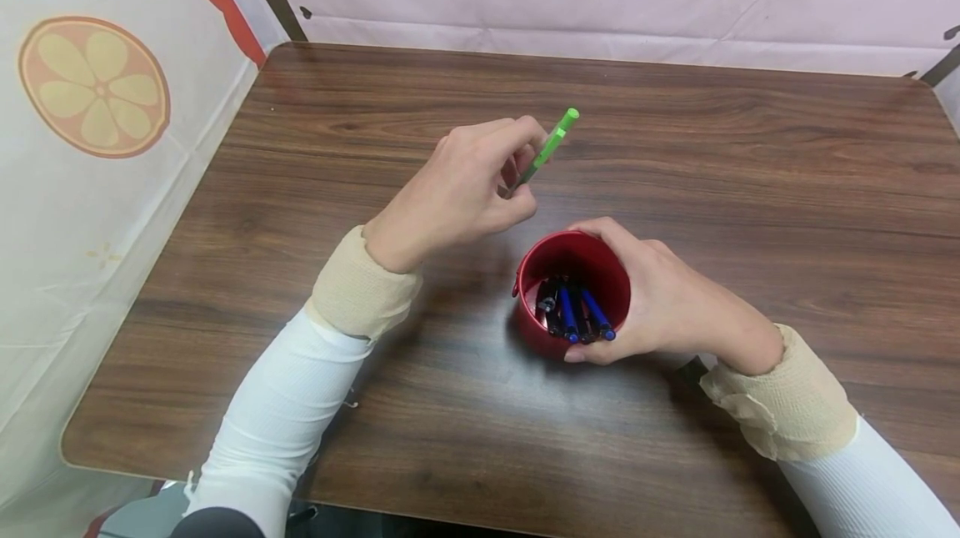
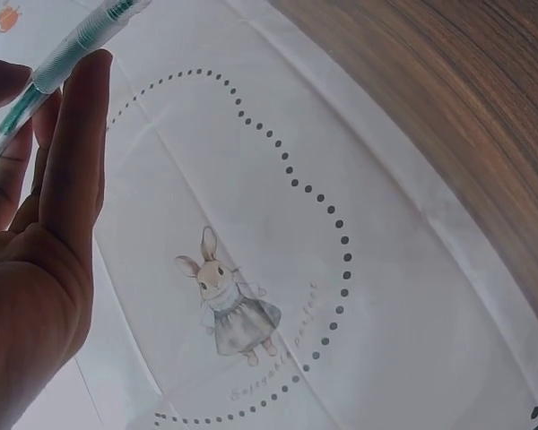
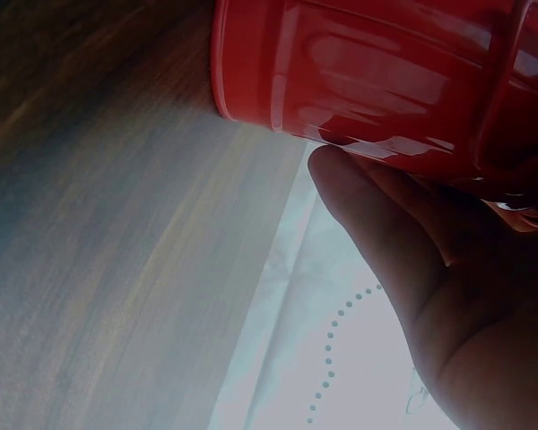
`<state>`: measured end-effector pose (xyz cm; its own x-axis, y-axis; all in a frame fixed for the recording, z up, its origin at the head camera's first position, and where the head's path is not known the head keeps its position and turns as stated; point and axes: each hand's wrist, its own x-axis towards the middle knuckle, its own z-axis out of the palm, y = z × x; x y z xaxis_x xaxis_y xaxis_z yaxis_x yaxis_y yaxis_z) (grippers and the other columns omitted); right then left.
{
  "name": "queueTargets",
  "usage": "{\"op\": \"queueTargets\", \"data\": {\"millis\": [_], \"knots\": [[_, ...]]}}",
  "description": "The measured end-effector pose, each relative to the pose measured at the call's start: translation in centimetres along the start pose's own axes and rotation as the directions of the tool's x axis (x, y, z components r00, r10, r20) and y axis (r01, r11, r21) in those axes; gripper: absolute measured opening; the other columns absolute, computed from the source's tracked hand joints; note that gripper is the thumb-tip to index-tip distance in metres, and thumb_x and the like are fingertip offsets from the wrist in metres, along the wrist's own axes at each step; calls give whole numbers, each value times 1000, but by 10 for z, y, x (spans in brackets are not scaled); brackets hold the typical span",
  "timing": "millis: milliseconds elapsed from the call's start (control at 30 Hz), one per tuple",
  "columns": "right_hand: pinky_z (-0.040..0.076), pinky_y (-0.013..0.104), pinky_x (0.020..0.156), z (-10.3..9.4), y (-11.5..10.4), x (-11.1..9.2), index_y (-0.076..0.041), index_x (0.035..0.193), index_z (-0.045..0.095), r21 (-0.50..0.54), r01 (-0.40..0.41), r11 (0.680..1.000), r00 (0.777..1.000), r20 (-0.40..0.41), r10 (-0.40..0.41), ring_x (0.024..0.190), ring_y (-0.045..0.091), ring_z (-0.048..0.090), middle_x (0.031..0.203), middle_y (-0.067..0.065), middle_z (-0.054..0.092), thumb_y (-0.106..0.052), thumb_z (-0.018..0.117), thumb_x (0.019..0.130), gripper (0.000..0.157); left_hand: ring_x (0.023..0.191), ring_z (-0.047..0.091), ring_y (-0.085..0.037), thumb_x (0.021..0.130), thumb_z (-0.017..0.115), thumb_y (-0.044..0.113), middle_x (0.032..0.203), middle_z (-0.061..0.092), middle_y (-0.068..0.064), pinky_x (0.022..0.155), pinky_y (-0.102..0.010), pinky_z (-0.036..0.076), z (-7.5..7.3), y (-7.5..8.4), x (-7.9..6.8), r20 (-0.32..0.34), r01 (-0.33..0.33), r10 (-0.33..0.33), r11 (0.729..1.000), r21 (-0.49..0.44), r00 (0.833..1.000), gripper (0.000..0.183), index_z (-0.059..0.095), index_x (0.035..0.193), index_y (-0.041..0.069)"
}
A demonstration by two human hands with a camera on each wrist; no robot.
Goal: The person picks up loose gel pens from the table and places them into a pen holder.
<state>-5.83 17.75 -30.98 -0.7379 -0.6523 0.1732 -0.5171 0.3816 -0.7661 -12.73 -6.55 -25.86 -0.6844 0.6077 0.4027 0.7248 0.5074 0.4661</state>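
My left hand (image 1: 472, 175) pinches a green pen (image 1: 553, 142) between thumb and fingers, above the table and to the upper left of a red metal cup (image 1: 581, 254). In the left wrist view the pen (image 2: 76, 43) shows a clear ribbed grip section and slants across the fingers. The cup stands on the table with its mouth tipped slightly toward me. My right hand (image 1: 667, 296) grips the cup from its right side, thumb near the front rim. Several black and blue pens (image 1: 568, 313) lean inside. In the right wrist view, fingers (image 3: 368, 210) lie against the cup's glossy wall (image 3: 368, 81).
The dark wood-grain table (image 1: 300, 404) spreads around both hands. White printed cloth (image 1: 637, 12) hangs along its back edge, and more cloth (image 1: 75, 229) with a fruit-slice print hangs at the left. A grey seat (image 1: 146, 513) shows below the front left edge.
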Motion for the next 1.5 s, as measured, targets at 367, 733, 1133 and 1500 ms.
{"op": "queueTargets", "data": {"millis": [367, 733, 1133, 1500], "knots": [[53, 38, 92, 0, 1, 0, -17, 137, 45, 0, 12, 1000, 1000, -6, -12, 113, 12, 62, 126, -5, 64, -40, 99, 58, 98, 73, 60, -6, 76, 56, 0, 80, 61, -1, 65, -22, 51, -1, 4, 0, -13, -14, 13, 999, -44, 1000, 22, 59, 96, 8], [53, 38, 91, 0, 1, 0, -17, 137, 46, -3, 11, 1000, 1000, -9, -11, 113, 13, 62, 125, -5, 65, -41, 99, 58, 98, 72, 59, -8, 76, 61, -2, 81, 61, 1, 64, -29, 52, 0, 5, 0, -48, -71, 65, 991, -115, 997, 22, 60, 95, 7], [53, 36, 91, 0, 1, 1, -16, 136, 46, -19, 13, 1000, 1000, -16, -13, 111, 12, 63, 124, -5, 65, -40, 99, 56, 99, 74, 61, -3, 76, 58, -6, 89, 63, 1, 66, -21, 55, 0, 8, 0, -85, -161, 145, 961, -224, 986, 28, 63, 103, 3], [52, 35, 91, 0, 1, 0, -16, 136, 46, -20, 15, 1000, 1000, -20, -15, 111, 12, 63, 124, -6, 66, -40, 99, 56, 100, 75, 63, -4, 77, 61, -6, 98, 66, -1, 68, -23, 57, -3, 18, -1, -124, -210, 179, 927, -311, 976, 26, 63, 103, -1]]}}
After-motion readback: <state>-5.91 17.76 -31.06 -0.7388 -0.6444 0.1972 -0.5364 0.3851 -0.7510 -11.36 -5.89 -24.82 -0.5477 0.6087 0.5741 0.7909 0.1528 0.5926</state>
